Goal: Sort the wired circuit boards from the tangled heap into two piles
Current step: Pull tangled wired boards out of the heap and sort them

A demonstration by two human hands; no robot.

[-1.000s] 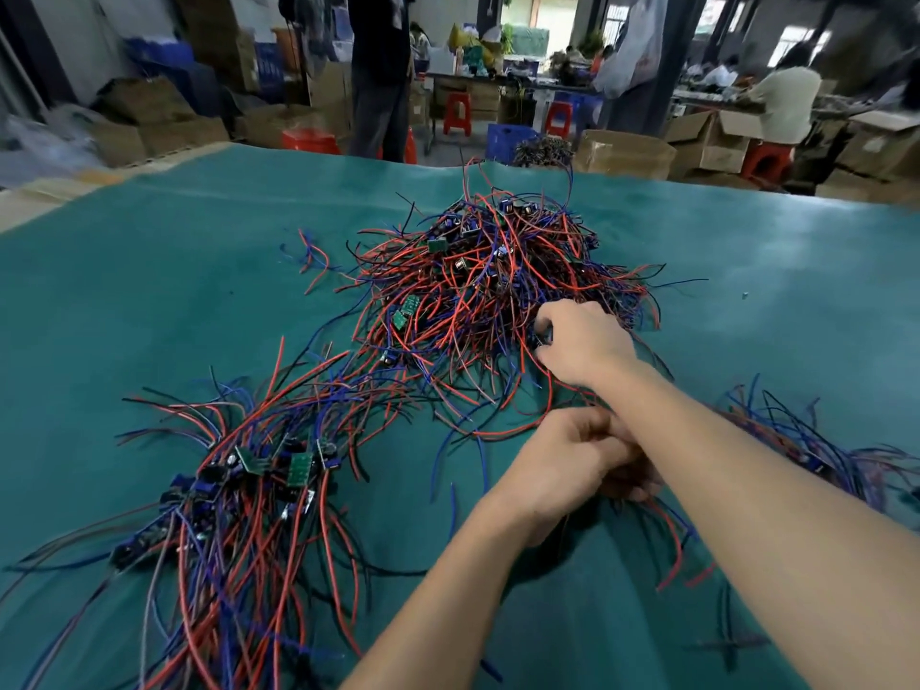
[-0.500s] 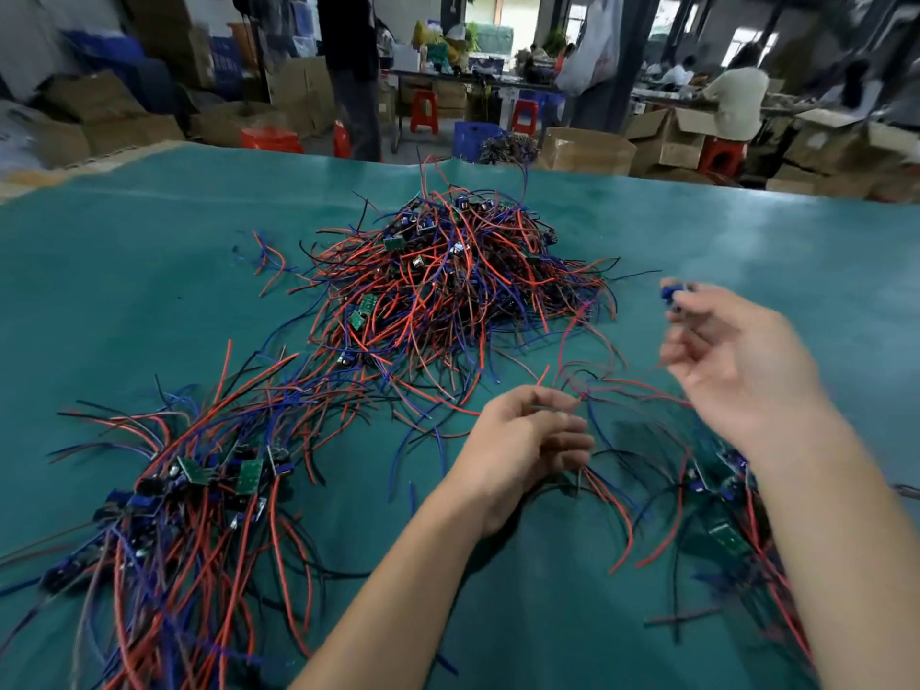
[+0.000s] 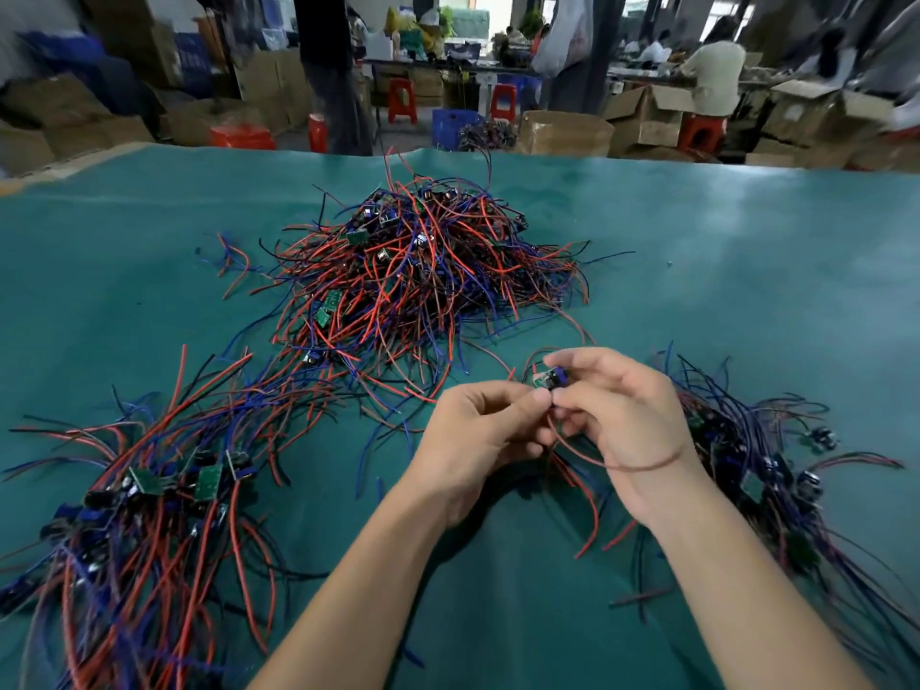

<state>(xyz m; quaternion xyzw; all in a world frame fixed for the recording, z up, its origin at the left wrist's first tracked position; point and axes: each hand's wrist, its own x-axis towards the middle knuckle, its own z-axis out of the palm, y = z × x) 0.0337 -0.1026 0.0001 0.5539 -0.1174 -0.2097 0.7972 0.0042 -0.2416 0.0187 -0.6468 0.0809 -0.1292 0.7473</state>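
Observation:
A tangled heap (image 3: 423, 276) of red, blue and black wires with small green circuit boards lies mid-table. One sorted pile (image 3: 149, 490) spreads at the near left, another pile (image 3: 756, 470) at the near right. Both hands meet in front of the heap. My right hand (image 3: 622, 415) pinches a small wired circuit board (image 3: 550, 378) with a blue part between thumb and fingers. My left hand (image 3: 478, 430) has curled fingers and pinches the board's wires just beside it. A red wire loops across my right wrist and hangs down to the table.
The teal table mat (image 3: 747, 271) stretches wide around the piles. Beyond its far edge stand cardboard boxes (image 3: 565, 132), red stools (image 3: 402, 99) and a blue crate (image 3: 450, 127). A person (image 3: 328, 67) stands near the edge; others sit further back.
My right hand drew a board out of the heap, swung right, then came back to the middle. Now both hands hold that board and its wires together.

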